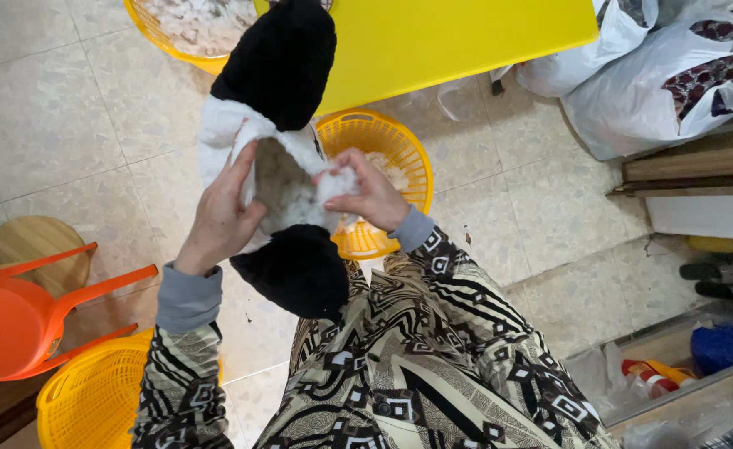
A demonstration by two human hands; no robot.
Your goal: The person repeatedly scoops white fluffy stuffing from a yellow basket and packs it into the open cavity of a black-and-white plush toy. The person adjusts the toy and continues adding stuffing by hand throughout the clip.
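While our left hand (217,220) grips the white rim of the plush toy shell (275,158), fingers curled round the fabric edge and thumb pressed flat on it to keep the opening spread, our right hand (370,193) pinches a clump of white stuffing (337,183) between thumb and fingertips at the mouth of that opening. We judge the step in hand to be filling the shell, which hangs between our hands at the centre of the view. The next move likely calls for pushing the clump deep without letting the rim slip.

The shell is soft and limp: fuzzy black pile at twelve and six o'clock, white fleece between. The stuffing looks fluffy, loose and fibrous. Just behind the right hand, at about two o'clock of the shell, sits a round yellow plastic basket (399,150) with slatted walls, holding more white fluff. A second yellow basket (92,399) lies at seven o'clock, an orange plastic stool (17,320) at eight o'clock.
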